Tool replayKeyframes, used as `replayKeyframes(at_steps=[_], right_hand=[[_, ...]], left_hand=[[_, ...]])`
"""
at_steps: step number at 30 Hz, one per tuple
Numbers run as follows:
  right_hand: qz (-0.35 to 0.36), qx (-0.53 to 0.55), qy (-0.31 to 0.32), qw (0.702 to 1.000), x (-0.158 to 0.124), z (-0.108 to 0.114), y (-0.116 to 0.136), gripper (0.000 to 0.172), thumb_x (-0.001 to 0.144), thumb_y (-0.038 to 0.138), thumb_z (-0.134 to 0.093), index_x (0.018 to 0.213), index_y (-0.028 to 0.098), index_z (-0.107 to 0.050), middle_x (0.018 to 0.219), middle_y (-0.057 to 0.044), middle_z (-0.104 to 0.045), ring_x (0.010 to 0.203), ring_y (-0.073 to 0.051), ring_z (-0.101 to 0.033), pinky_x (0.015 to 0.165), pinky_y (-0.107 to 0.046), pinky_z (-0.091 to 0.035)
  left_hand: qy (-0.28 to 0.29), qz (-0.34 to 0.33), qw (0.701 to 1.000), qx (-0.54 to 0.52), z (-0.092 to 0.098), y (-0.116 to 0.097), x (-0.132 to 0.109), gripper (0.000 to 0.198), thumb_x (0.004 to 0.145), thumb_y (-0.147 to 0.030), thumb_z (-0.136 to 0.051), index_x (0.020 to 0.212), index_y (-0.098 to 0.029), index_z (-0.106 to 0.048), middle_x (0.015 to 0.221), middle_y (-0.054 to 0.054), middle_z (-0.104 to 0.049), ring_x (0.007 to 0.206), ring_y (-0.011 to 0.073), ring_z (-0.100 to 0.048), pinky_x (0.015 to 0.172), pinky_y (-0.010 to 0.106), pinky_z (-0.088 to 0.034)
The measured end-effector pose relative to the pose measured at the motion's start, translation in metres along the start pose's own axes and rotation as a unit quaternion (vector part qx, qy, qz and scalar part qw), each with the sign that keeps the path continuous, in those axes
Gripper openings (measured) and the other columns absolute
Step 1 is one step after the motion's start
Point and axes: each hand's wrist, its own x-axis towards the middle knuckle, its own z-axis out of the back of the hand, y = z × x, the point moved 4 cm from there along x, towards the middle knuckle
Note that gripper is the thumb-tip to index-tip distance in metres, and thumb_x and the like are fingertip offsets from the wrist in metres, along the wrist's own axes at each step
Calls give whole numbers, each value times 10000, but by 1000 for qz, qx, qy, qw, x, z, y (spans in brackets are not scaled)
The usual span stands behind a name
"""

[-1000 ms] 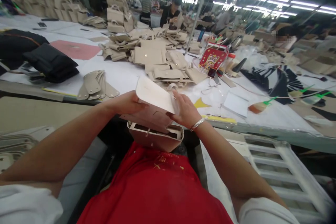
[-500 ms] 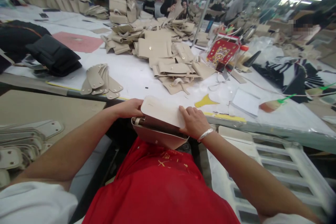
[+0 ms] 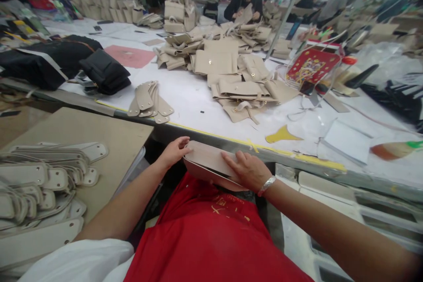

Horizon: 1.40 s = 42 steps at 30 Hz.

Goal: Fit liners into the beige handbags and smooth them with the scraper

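Note:
A small beige handbag (image 3: 214,158) rests in my lap against the red apron, its flap folded down over the front with a narrow dark gap under the edge. My right hand (image 3: 249,171) grips the bag's right end, fingers lying across the flap and the wrist wearing a silver bracelet. At the left corner, my left hand (image 3: 175,152) has its fingers apart and raised, with the thumb at the flap's edge. The underside of the bag is hidden.
Beige bag pieces (image 3: 216,61) are heaped on the white table. Strap pieces (image 3: 148,99), black bags (image 3: 105,72) and a yellow scrap (image 3: 282,134) lie nearer. More straps (image 3: 49,176) cover a board at left. A white slatted rack (image 3: 297,229) stands right. A person (image 3: 246,4) works opposite.
The bag's flap has come down from raised to lying over the opening. My left hand has loosened from the left corner. The view has swung to the left.

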Motion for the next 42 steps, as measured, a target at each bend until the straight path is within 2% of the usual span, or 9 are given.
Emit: replayKeyframes(at_steps=[4, 11, 16, 21, 23, 26, 32, 36, 42], right_hand=[[1, -8, 16, 1000, -2, -1, 2, 649, 849, 471, -406, 1427, 223, -246, 1033, -181, -492, 783, -262, -506, 591, -325, -343], [52, -6, 61, 997, 6, 1, 10, 740, 773, 489, -510, 1409, 192, -278, 1032, -177, -510, 748, -255, -548, 563, -320, -391], [30, 29, 113, 993, 23, 7, 22, 793, 686, 479, -602, 1362, 151, -349, 1021, -178, -526, 757, -274, -594, 583, -345, -450], [7, 131, 157, 979, 37, 10, 17, 742, 627, 431, -680, 1277, 159, -445, 1090, -204, -538, 905, -338, -594, 723, -451, -475], [-30, 319, 182, 930, 35, 9, -4, 754, 612, 470, -698, 1267, 182, -459, 1165, -185, -536, 1009, -333, -568, 837, -469, -448], [-136, 591, 188, 772, 14, 0, -47, 614, 802, 492, -502, 1325, 205, -359, 1127, -120, -599, 971, -212, -610, 845, -375, -481], [-266, 710, 269, 594, -60, -46, -62, 530, 821, 376, -521, 1286, 194, -341, 619, 4, -617, 488, -126, -595, 478, -246, -504], [-280, 676, 218, 645, -69, -59, -40, 410, 801, 374, -541, 1176, 226, -467, 515, 50, -541, 382, -98, -499, 391, -214, -446], [-309, 620, 156, 704, -62, -69, -39, 494, 781, 260, -500, 1262, 172, -432, 493, 52, -511, 379, -106, -455, 429, -238, -429]], left_hand=[[22, -20, 984, 178, -12, -3, 6, 540, 676, -233, -591, 1196, -118, -500, 1222, 128, -557, 1109, 246, -532, 993, 391, -399], [34, -33, 968, 246, -7, 0, 2, 684, 650, -192, -580, 1301, -92, -391, 1297, 150, -488, 1167, 259, -484, 1013, 389, -386], [-33, -175, 907, 382, -17, -26, -11, 516, 744, -183, -517, 1253, -129, -460, 1283, 142, -484, 1196, 278, -428, 1029, 454, -335], [156, -320, 855, 378, -69, -48, -36, 296, 835, -387, -505, 1030, -187, -600, 1049, 103, -610, 993, 241, -546, 885, 379, -438], [215, -322, 832, 398, -81, -44, -43, 377, 800, -512, -527, 976, -189, -607, 992, 98, -616, 934, 244, -560, 812, 360, -461], [236, -330, 804, 434, -82, -37, -44, 436, 807, -569, -488, 1012, -198, -584, 1037, 96, -600, 949, 240, -554, 782, 338, -464], [276, -418, 706, 501, -90, -44, -35, 478, 861, -508, -415, 1204, -187, -504, 1227, 127, -538, 943, 251, -554, 734, 338, -471], [352, -466, 633, 509, -107, -60, -33, 580, 838, -411, -478, 1372, -243, -328, 1439, 99, -331, 876, 238, -576, 669, 334, -475], [413, -436, 651, 465, -115, -63, -24, 631, 806, -366, -508, 1390, -245, -303, 1436, 102, -337, 957, 229, -589, 775, 320, -472]])
